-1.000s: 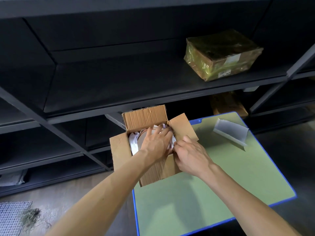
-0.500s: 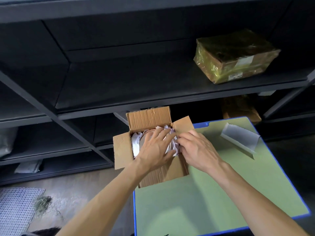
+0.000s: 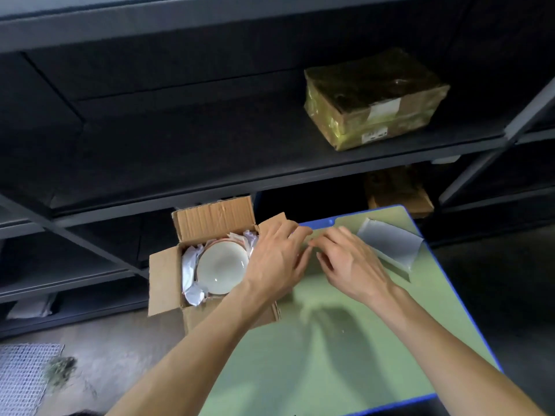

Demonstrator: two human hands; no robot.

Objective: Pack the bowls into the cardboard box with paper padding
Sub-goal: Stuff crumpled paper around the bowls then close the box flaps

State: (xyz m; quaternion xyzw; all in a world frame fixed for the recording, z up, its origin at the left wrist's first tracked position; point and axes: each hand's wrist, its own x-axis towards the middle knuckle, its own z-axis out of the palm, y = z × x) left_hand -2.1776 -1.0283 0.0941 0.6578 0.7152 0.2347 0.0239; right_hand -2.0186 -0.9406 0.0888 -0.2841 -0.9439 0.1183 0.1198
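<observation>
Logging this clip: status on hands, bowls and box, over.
Left hand open over a side flap of the cardboard box; right hand open, empty, above the green table. Bowls inside, paper padding around them. Flaps open; nothing blocking.

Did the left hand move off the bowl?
Yes. The left hand slid right, off the bowl, toward the right flap of the box.
</observation>
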